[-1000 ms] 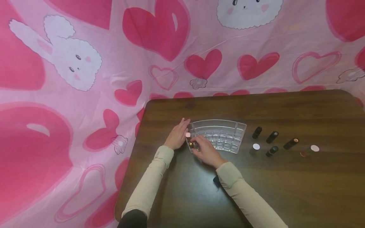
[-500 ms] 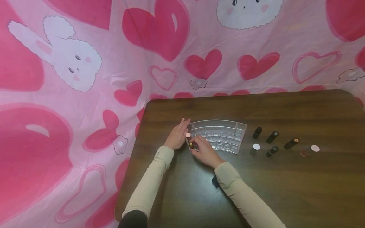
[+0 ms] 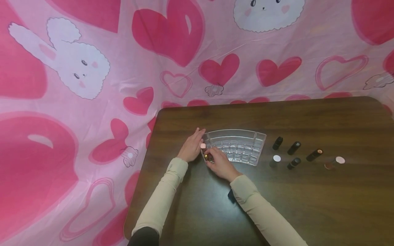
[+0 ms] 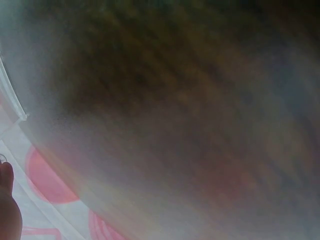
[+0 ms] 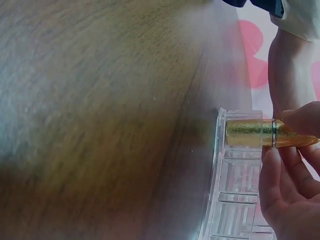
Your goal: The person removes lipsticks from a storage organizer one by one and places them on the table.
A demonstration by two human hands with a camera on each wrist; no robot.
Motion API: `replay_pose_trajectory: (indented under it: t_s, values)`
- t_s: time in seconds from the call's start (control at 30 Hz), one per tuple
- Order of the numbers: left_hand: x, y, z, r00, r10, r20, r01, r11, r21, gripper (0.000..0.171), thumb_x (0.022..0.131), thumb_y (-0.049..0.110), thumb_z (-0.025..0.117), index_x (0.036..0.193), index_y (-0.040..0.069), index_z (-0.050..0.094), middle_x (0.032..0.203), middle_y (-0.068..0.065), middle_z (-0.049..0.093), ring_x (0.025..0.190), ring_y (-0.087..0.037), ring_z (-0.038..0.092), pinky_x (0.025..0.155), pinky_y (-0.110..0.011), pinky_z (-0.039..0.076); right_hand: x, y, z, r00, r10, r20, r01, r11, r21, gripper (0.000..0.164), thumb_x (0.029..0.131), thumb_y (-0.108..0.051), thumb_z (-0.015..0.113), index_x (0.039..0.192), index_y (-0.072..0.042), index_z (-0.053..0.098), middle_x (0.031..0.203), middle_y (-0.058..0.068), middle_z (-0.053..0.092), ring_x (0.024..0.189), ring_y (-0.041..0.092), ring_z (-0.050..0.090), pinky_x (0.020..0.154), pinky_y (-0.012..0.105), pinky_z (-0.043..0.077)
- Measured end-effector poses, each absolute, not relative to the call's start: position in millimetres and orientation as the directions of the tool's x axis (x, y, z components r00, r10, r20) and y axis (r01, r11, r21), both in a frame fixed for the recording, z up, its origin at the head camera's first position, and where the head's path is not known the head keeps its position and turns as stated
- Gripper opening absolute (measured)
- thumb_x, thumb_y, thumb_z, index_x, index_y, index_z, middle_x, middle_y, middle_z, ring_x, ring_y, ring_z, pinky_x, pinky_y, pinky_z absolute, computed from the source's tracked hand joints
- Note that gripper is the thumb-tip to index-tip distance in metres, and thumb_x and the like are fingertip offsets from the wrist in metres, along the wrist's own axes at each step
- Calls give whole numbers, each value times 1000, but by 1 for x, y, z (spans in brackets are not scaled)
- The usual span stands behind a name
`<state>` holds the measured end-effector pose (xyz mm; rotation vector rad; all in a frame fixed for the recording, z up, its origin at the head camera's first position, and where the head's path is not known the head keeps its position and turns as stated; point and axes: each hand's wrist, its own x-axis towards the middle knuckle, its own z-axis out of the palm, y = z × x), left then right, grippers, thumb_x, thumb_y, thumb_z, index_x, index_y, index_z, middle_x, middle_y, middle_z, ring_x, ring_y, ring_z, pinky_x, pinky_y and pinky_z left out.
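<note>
My right hand (image 3: 224,164) pinches a gold lipstick tube (image 5: 250,132) between thumb and fingers. The tube's lower part sits inside the front left compartment of a clear organizer (image 3: 235,134) with stepped rows of slots. Just behind it, a pink-topped tube (image 3: 203,146) stands at the organizer's left side. My left hand (image 3: 191,147) rests against that left side, its fingers straight and pointing to the back corner. Close by in the right wrist view is the left forearm (image 5: 292,75). The left wrist view is mostly a blur of tabletop.
Right of the organizer stand several dark lipstick tubes, among them a black tube (image 3: 277,143) and an orange-ended tube (image 3: 314,154). Two pale-topped tubes, one nearer (image 3: 276,158) and one farther right (image 3: 340,160), stand there too. The brown wooden table (image 3: 197,212) meets a pink heart-patterned cloth (image 3: 181,82).
Both hands stay nearly in place. My right wrist and sleeve have shifted slightly left, while the gold lipstick tube stays at the organizer's front left compartment.
</note>
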<state>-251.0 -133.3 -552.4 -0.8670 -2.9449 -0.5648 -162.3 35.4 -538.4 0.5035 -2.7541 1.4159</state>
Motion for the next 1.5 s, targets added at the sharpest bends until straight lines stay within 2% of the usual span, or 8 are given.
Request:
replay_pose_trajectory:
  t_s: [0.47, 0.73, 0.97, 1.5]
  values:
    - [-251, -133, -551, -837, 530, 137, 543, 772, 331, 48, 103, 22, 38, 149, 10, 36, 155, -6, 37, 149, -21, 23, 117, -42, 31, -163, 33, -542, -960, -255, 118, -242, 542, -805, 25, 83, -6, 73, 105, -8, 64, 103, 5, 61, 97, 22, 58, 88, 42, 50]
    - [-250, -132, -549, -843, 522, 126, 532, 778, 333, 48, 103, 23, 37, 150, 10, 35, 156, -6, 36, 149, -21, 23, 117, -42, 31, -163, 33, -541, -963, -250, 101, -224, 535, -815, 25, 82, -3, 71, 106, -8, 63, 108, 6, 61, 101, 23, 59, 91, 42, 51]
    - [-250, -132, -550, -850, 516, 110, 520, 785, 336, 49, 103, 25, 37, 150, 12, 34, 157, -4, 35, 149, -19, 21, 118, -42, 30, -163, 33, -541, -965, -247, 86, -211, 540, -815, 24, 83, -3, 71, 105, -10, 64, 105, 5, 60, 99, 21, 58, 90, 42, 51]
    - [-249, -132, -549, -846, 518, 127, 527, 774, 352, 48, 102, 21, 39, 149, 10, 36, 155, -8, 38, 149, -21, 23, 117, -43, 31, -162, 34, -540, -970, -225, 95, -204, 532, -822, 26, 83, -2, 70, 106, -10, 64, 110, 5, 61, 99, 20, 60, 89, 40, 53]
